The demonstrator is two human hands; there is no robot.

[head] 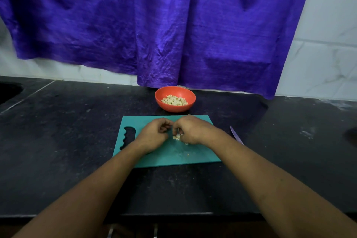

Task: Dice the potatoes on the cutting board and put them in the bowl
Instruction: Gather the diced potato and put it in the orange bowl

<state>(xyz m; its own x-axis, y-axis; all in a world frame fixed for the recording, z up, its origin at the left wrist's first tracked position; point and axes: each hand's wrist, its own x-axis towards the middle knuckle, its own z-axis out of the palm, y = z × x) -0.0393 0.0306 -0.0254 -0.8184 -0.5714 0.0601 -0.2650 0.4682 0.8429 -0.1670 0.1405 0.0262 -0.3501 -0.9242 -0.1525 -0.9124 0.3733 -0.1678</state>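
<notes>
The bench [77, 141] is dark polished stone, dulled by pale smears and specks. At the middle of the frame, the teal cutting board [166, 158] looks like smooth matt plastic. Just above it, the orange bowl [174, 107] is plastic with a soft sheen. Across the top hangs purple cloth [154, 25], crinkled and faintly lustrous. The wall tiles [324, 60] at the right are glossy, white and marble-veined.

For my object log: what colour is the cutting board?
Teal cutting board, seen best in the head view.
</notes>
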